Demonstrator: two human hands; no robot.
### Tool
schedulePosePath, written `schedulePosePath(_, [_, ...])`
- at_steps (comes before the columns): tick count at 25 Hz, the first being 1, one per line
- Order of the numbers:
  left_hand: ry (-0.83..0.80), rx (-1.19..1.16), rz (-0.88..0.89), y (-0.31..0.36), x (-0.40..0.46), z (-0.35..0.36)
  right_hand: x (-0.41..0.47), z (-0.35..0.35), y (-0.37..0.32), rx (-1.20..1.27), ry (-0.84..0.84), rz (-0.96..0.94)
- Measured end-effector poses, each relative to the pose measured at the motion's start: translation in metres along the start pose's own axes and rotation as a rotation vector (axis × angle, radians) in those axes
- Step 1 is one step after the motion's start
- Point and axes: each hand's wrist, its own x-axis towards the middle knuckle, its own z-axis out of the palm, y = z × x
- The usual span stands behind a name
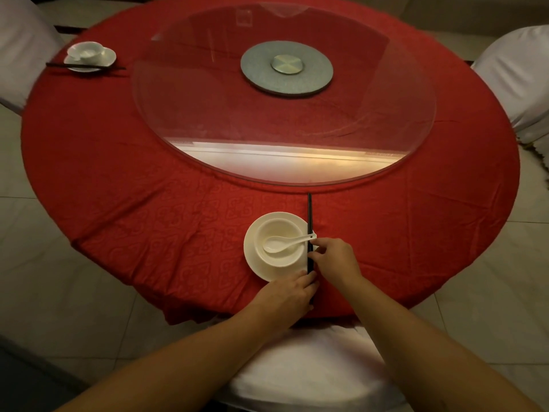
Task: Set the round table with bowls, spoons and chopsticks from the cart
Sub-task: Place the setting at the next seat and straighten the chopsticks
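On the near side of the round table with a red cloth [118,179] stands a white saucer [252,260] with a white bowl [279,227] on it. A white spoon [285,242] lies in the bowl, handle to the right. Dark chopsticks [309,215] lie along the saucer's right rim, pointing away from me. My right hand [334,258] pinches them near the middle. My left hand [286,295] holds their near end at the table edge. A second setting [89,55] with bowl, saucer and chopsticks sits at the far left.
A large glass turntable [285,162] on a grey metal base [286,68] covers the table's middle. White-covered chairs stand at the near side [312,367], the far left [20,49] and the right [517,78]. The floor is pale tile.
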Motion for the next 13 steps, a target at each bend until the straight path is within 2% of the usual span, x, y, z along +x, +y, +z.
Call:
schedulePosePath(1, [0.063, -0.069, 0.009, 0.000, -0.005, -0.004, -0.001, -0.001, 0.000, 0.012, 0.009, 0.001])
schedulePosePath(3, [0.339, -0.263, -0.056, -0.004, -0.018, -0.012, -0.003, -0.002, 0.002, 0.036, 0.025, 0.003])
schedulePosePath(4, [0.516, -0.382, -0.197, -0.009, -0.023, -0.018, -0.003, -0.002, 0.003, 0.044, 0.029, 0.005])
schedulePosePath(6, [0.776, -0.658, -0.625, -0.030, -0.028, -0.031, -0.004, -0.002, 0.004, 0.059, 0.025, 0.015])
schedulePosePath(7, [0.800, -0.783, -0.835, -0.044, -0.027, -0.036, -0.004, -0.001, 0.004, 0.065, 0.021, 0.019])
schedulePosePath(8, [0.746, -0.874, -0.983, -0.057, -0.025, -0.038, -0.004, 0.000, 0.004, 0.066, 0.017, 0.022])
schedulePosePath(9, [0.650, -0.945, -1.051, -0.066, -0.022, -0.039, -0.005, 0.000, 0.004, 0.063, 0.015, 0.022])
schedulePosePath(11, [0.511, -1.071, -1.068, -0.075, -0.015, -0.040, -0.005, 0.000, 0.003, 0.054, 0.018, 0.014])
schedulePosePath(13, [0.460, -1.120, -1.074, -0.074, -0.011, -0.039, -0.006, -0.001, 0.001, 0.045, 0.021, 0.007])
